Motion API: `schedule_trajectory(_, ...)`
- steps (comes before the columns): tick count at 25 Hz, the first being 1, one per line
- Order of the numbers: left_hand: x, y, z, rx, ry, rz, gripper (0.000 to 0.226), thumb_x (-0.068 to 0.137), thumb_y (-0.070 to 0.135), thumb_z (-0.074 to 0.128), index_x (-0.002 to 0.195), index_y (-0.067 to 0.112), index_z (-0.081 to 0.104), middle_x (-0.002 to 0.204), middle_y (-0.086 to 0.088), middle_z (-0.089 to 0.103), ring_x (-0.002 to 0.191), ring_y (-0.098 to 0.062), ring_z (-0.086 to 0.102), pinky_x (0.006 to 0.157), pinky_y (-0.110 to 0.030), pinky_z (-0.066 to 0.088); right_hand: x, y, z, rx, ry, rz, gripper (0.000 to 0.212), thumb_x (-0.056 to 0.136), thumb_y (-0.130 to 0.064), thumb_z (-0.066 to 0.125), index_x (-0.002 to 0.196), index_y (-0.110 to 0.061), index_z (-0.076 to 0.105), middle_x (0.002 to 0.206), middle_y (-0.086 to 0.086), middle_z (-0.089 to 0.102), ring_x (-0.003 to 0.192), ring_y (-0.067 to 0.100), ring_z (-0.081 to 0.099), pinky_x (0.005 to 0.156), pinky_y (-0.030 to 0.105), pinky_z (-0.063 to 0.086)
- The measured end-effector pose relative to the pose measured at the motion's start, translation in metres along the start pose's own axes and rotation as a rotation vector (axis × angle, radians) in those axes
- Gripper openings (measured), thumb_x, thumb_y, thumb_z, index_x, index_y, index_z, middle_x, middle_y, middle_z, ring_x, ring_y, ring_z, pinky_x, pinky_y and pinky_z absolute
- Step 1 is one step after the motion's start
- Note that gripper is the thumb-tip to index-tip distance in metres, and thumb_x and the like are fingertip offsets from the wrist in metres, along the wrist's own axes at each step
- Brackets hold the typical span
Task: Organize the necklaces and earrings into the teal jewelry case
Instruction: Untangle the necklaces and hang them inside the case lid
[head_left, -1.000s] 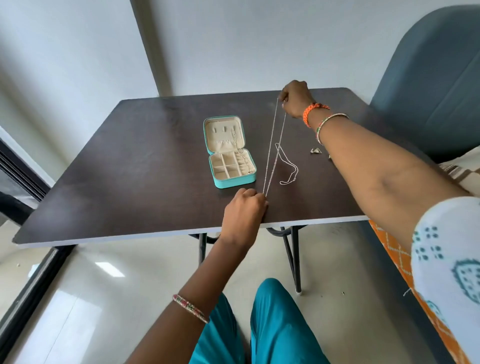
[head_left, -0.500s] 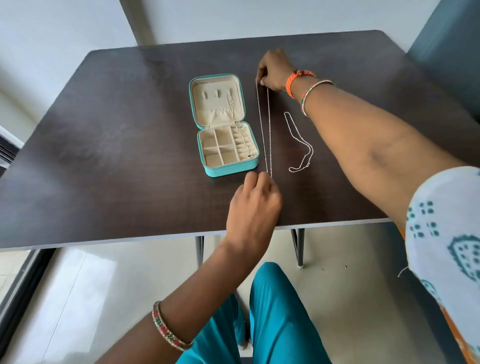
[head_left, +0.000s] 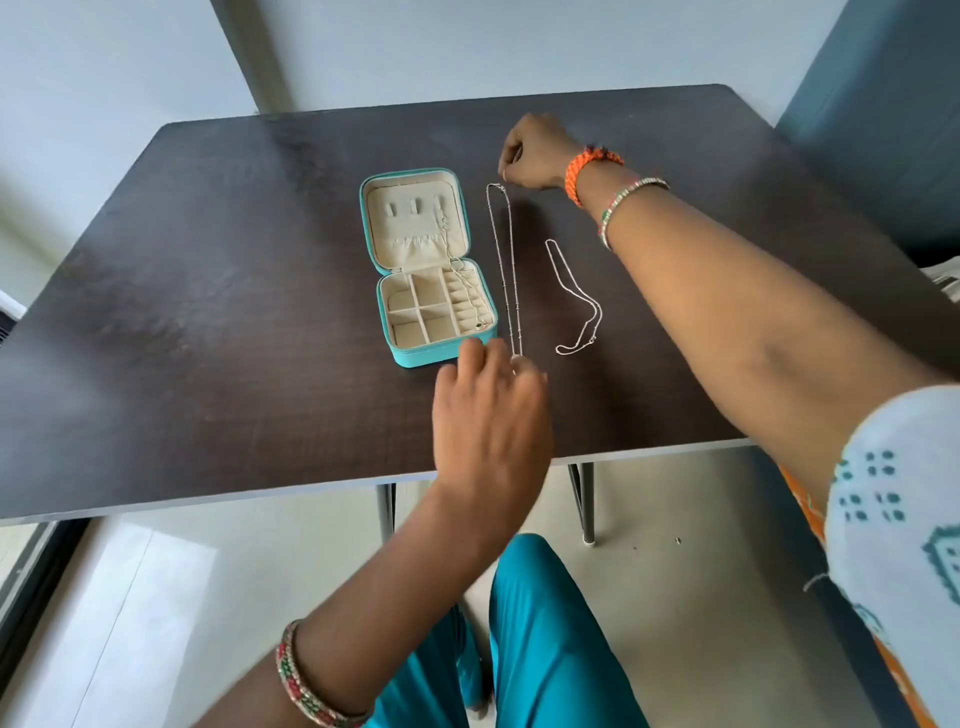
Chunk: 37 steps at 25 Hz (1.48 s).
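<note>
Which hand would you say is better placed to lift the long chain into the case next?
Probably the left hand: its fingers sit at the long chain's near end, beside the open teal case. The right hand is farther back.

Teal trousers (head_left: 545, 639), printed white sleeve (head_left: 898, 519), bangles (head_left: 306, 686).

Two loose necklaces on bench: long chain (head_left: 505, 270), short chain (head_left: 577, 299). One teal case (head_left: 426, 267), open. Two hands.

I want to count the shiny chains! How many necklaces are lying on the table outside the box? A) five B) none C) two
C: a long straight necklace lies beside the teal case, and a shorter curved necklace lies to its right.
</note>
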<state>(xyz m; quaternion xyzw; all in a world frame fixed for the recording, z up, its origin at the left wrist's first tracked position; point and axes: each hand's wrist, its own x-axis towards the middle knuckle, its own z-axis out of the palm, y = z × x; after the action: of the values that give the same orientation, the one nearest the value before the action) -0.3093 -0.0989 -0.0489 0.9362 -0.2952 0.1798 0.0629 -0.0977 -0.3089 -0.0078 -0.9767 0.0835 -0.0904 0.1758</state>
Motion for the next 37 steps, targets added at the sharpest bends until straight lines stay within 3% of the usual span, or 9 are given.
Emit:
schedule_trajectory(2,0.019,-0.012,-0.002,-0.101,0.105,0.018,0.011,0.073,0.013,0.067,0.063,0.009,0.062,0.068,-0.012,0.061,0.070,-0.034,0.056,0.057,-0.034,0.043,-0.028,0.004,-0.009,0.039,0.061,0.043,0.028,0.080,-0.003,0.048,0.092,-0.001,0.074,0.102,0.014,0.072,0.100,0.026,0.065,0.086,0.028,0.051)
schedule_trajectory(4,0.049,-0.019,-0.002,-0.238,0.094,0.029,0.014,0.080,0.008,0.054,0.081,0.008,0.068,0.082,-0.014,0.065,0.085,-0.037,0.055,0.069,-0.040,0.043,-0.070,0.009,-0.016,0.062,0.065,0.047,0.032,0.076,0.002,0.046,0.084,-0.007,0.076,0.093,0.013,0.073,0.094,0.025,0.067,0.085,0.029,0.052)
schedule_trajectory(7,0.102,-0.020,0.013,-0.332,-0.103,0.125,0.049,0.081,0.002,0.042,0.123,0.019,0.060,0.122,-0.003,0.062,0.120,-0.030,0.042,0.091,-0.039,0.032,-0.139,0.016,-0.022,0.109,0.117,0.091,0.040,0.072,0.006,0.043,0.077,-0.017,0.076,0.081,0.007,0.071,0.081,0.022,0.065,0.080,0.031,0.054)
schedule_trajectory(10,0.134,-0.017,0.030,-0.259,-0.275,0.272,0.050,0.081,0.003,0.041,0.125,0.023,0.056,0.129,-0.002,0.057,0.132,-0.024,0.032,0.096,-0.040,0.025,-0.196,0.013,-0.022,0.095,0.114,0.096,0.047,0.071,0.009,0.042,0.078,-0.022,0.076,0.082,0.002,0.064,0.074,0.022,0.059,0.073,0.030,0.052)
schedule_trajectory(15,0.124,-0.012,0.036,-0.239,-0.257,0.396,0.049,0.080,0.001,0.043,0.118,0.024,0.061,0.127,0.001,0.058,0.133,-0.020,0.033,0.096,-0.041,0.022,-0.230,0.011,-0.008,-0.017,0.076,-0.004,0.048,0.080,0.008,0.045,0.094,-0.027,0.075,0.098,0.005,0.062,0.092,0.025,0.055,0.068,0.025,0.034)
schedule_trajectory(20,0.119,-0.018,0.031,-0.099,-0.274,0.437,0.054,0.079,-0.001,0.046,0.124,0.025,0.059,0.131,0.004,0.054,0.133,-0.019,0.033,0.095,-0.039,0.022,-0.238,0.026,-0.008,0.063,0.111,0.026,0.044,0.078,0.009,0.042,0.088,-0.017,0.077,0.097,0.010,0.063,0.094,0.028,0.055,0.075,0.033,0.048)
schedule_trajectory(26,0.114,-0.016,0.034,-0.169,-0.271,0.370,0.053,0.078,-0.001,0.045,0.123,0.023,0.057,0.118,0.005,0.062,0.125,-0.021,0.040,0.094,-0.038,0.024,-0.235,0.047,-0.019,-0.121,0.151,0.108,0.042,0.080,0.006,0.046,0.093,-0.021,0.075,0.101,0.009,0.061,0.102,0.031,0.051,0.083,0.036,0.042)
schedule_trajectory(33,0.031,0.015,0.014,-0.083,-0.134,0.478,0.059,0.074,0.005,0.057,0.132,0.014,0.047,0.113,-0.012,0.066,0.121,-0.029,0.046,0.095,-0.046,0.024,-0.184,0.060,-0.019,-0.326,0.024,0.090,0.047,0.088,-0.005,0.041,0.119,-0.033,0.063,0.122,0.009,0.050,0.117,0.032,0.038,0.096,0.045,0.027)
schedule_trajectory(37,0.012,0.030,0.001,-0.160,-0.199,0.450,0.063,0.077,0.005,0.053,0.137,0.015,0.037,0.117,-0.007,0.064,0.126,-0.027,0.038,0.096,-0.043,0.015,-0.161,0.063,-0.028,-0.421,-0.076,0.034,0.054,0.087,-0.004,0.041,0.124,-0.040,0.059,0.136,0.007,0.043,0.125,0.031,0.032,0.099,0.047,0.024)
